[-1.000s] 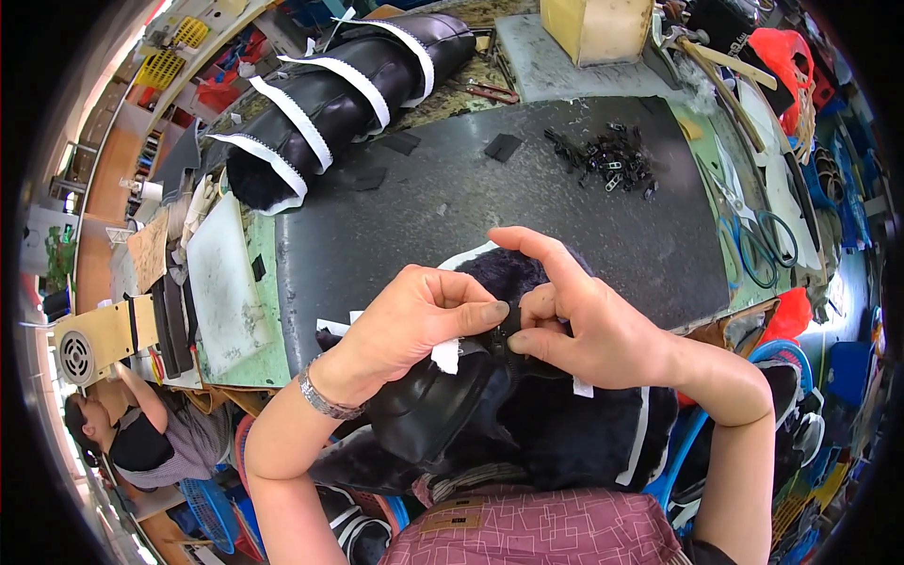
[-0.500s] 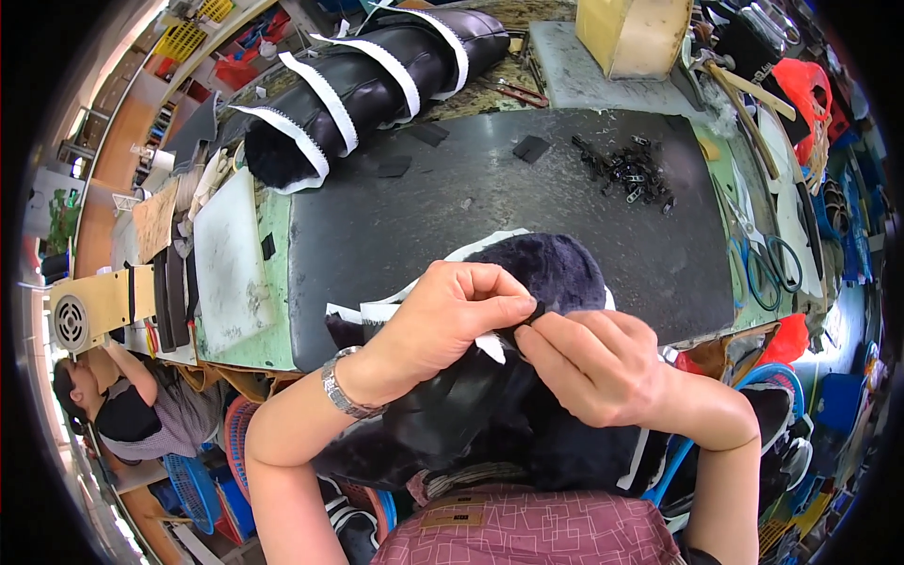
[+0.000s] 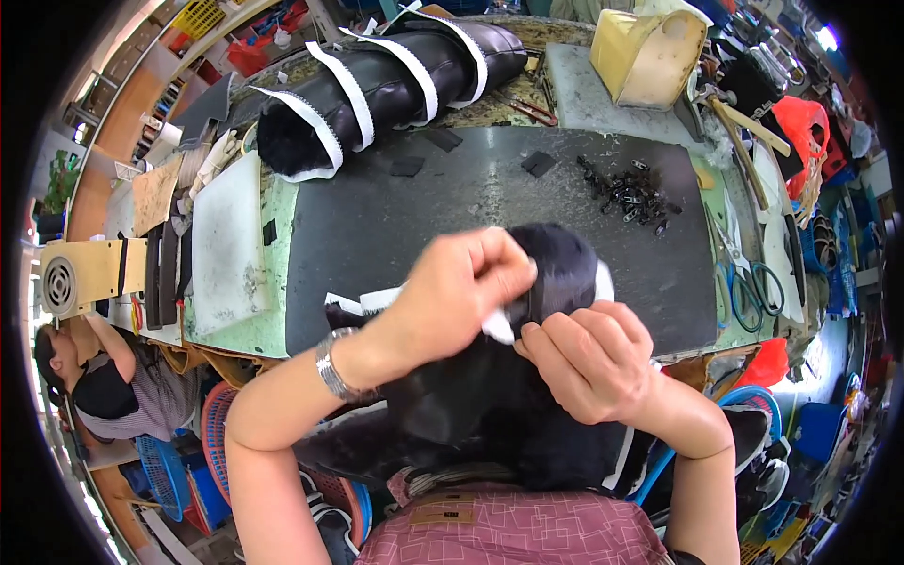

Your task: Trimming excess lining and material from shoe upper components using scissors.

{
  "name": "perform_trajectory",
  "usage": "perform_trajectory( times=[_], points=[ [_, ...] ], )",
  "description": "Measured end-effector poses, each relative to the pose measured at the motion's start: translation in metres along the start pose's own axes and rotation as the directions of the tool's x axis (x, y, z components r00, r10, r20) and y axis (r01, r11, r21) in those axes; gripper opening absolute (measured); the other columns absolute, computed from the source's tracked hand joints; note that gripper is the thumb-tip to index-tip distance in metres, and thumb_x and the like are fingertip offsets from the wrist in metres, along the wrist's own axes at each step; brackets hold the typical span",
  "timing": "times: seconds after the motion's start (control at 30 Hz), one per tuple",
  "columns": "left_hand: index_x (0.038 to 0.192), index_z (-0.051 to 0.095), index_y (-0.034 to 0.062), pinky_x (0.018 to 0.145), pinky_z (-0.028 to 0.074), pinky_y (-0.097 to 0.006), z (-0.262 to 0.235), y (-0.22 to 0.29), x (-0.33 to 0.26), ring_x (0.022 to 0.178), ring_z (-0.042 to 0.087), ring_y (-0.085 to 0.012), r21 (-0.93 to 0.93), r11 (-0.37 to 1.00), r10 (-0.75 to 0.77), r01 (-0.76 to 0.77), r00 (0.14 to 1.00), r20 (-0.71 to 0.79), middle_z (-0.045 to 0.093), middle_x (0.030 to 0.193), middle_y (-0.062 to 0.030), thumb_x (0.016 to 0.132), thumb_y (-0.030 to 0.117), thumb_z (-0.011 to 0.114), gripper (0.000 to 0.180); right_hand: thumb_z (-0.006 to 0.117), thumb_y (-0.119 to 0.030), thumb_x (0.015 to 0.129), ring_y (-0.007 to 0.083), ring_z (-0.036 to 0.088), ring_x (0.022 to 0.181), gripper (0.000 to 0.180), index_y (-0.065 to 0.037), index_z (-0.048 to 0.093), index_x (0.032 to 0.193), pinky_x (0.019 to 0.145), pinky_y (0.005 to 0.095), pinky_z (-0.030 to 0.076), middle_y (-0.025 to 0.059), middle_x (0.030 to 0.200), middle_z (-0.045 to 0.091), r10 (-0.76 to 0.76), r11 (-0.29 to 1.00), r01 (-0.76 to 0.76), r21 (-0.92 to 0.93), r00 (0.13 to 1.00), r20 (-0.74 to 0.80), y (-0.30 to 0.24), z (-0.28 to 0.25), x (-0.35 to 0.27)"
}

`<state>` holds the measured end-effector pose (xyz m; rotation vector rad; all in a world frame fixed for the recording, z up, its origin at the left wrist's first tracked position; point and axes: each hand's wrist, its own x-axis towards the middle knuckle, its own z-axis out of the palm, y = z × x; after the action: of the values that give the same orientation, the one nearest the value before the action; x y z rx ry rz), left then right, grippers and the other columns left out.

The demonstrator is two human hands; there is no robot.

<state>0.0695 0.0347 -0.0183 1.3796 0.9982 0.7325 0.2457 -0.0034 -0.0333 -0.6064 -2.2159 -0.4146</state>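
Note:
Across my lap and the table edge lies a black boot upper (image 3: pixel 447 400) with dark fur lining (image 3: pixel 556 252) showing at its far end. White zipper tape (image 3: pixel 498 327) juts out between my hands. My left hand (image 3: pixel 447 292) is raised over the upper, thumb and fingers pinched; whatever is in the pinch is too small to make out. My right hand (image 3: pixel 593 367) is closed, with its fingertips gripping the upper's edge beside the tape end. A pile of small black zipper sliders (image 3: pixel 629 193) sits farther off on the dark mat.
Behind the dark mat (image 3: pixel 395 221) lies a stack of black boot uppers (image 3: pixel 391 89) with white zipper tapes. Scissors (image 3: pixel 753 282) and a hammer (image 3: pixel 739 141) lie at right. A white board (image 3: pixel 226 250) is at left, and a person (image 3: pixel 118 377) sits beyond it.
My left hand has moved up and left, away from my right hand; earlier their fingertips met over a small black piece. The right hand stays near the upper's edge. The view has shifted slightly.

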Motion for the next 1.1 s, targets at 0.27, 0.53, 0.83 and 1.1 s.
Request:
perform_trajectory(
  times=[0.27, 0.53, 0.83, 1.1],
  points=[
    [0.091, 0.056, 0.0018, 0.07, 0.038, -0.02, -0.033, -0.008, -0.001, 0.078, 0.047, -0.0053, -0.439, 0.822, 0.086, -0.363, 0.841, -0.535, 0.053, 0.083, 0.0024, 0.088, 0.01, 0.05, 0.01, 0.064, 0.0, 0.059, 0.0159, 0.048, 0.051, 0.018, -0.005, 0.059, 0.075, 0.05, 0.0276, 0.041, 0.0054, 0.068, 0.057, 0.25, 0.967, -0.247, 0.057, 0.968, -0.037, 0.019, -0.028, 0.003],
    [0.106, 0.045, 0.0025, 0.088, 0.045, -0.038, 0.042, -0.038, -0.099, 0.099, 0.055, -0.0205, -0.686, 0.718, -0.211, -0.118, 0.902, -0.376, 0.056, 0.104, -0.0085, 0.091, 0.008, 0.04, 0.016, 0.072, -0.006, 0.069, 0.0169, 0.053, 0.079, 0.068, -0.007, 0.034, 0.126, 0.078, 0.0299, 0.042, 0.0056, 0.078, 0.056, 0.785, 0.338, -0.736, 0.587, 0.564, 0.256, 0.032, -0.008, -0.017],
    [0.101, 0.048, 0.0084, 0.095, 0.041, -0.04, 0.045, -0.06, -0.114, 0.105, 0.054, -0.0237, -0.692, 0.719, -0.256, -0.057, 0.905, -0.34, 0.057, 0.108, -0.0105, 0.091, 0.008, 0.045, 0.011, 0.072, -0.008, 0.068, 0.0253, 0.043, 0.098, 0.076, -0.011, 0.03, 0.131, 0.091, 0.0368, 0.034, 0.0054, 0.083, 0.057, 0.68, 0.255, -0.733, 0.631, 0.6, 0.422, 0.027, -0.011, -0.008],
    [0.098, 0.047, 0.0083, 0.089, 0.044, -0.043, 0.033, -0.068, -0.116, 0.1, 0.055, -0.0221, -0.628, 0.769, -0.22, -0.122, 0.871, -0.439, 0.058, 0.103, -0.0083, 0.089, 0.005, 0.047, 0.01, 0.071, -0.009, 0.067, 0.0258, 0.05, 0.089, 0.06, -0.009, 0.042, 0.12, 0.088, 0.0376, 0.036, 0.0073, 0.086, 0.059, 0.713, 0.259, -0.714, 0.65, 0.595, 0.37, 0.021, -0.012, -0.002]
  ],
)
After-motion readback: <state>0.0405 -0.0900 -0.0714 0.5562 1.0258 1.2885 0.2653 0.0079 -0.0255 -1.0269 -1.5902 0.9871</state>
